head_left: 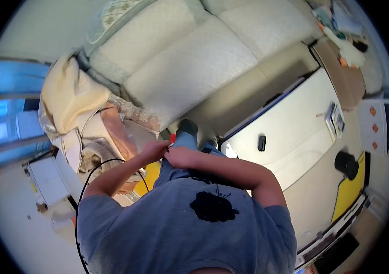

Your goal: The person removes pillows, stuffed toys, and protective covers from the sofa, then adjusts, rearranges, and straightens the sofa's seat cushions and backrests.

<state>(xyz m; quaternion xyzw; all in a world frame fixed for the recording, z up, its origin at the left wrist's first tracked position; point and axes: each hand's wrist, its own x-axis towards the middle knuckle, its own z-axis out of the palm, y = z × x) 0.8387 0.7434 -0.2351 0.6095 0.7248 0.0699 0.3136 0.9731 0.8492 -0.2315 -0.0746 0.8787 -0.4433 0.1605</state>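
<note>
Both of my hands meet in front of my lap near the middle of the head view. My left hand (154, 151) is closed around something small beside a red object (172, 138). My right hand (179, 156) is closed too, its fingers pressed together just below the red object. The red object sticks up between the hands; which hand grips it, and what it is, cannot be made out. A black cable (84, 192) runs past my left arm.
A pale sofa (180, 59) stretches across the top. Heaped cloths (68, 96) lie at the left. On the right, a white table (290, 132) bears a small black device (261, 143) and a stack of books (335, 122). A black cylinder (346, 165) stands beyond it.
</note>
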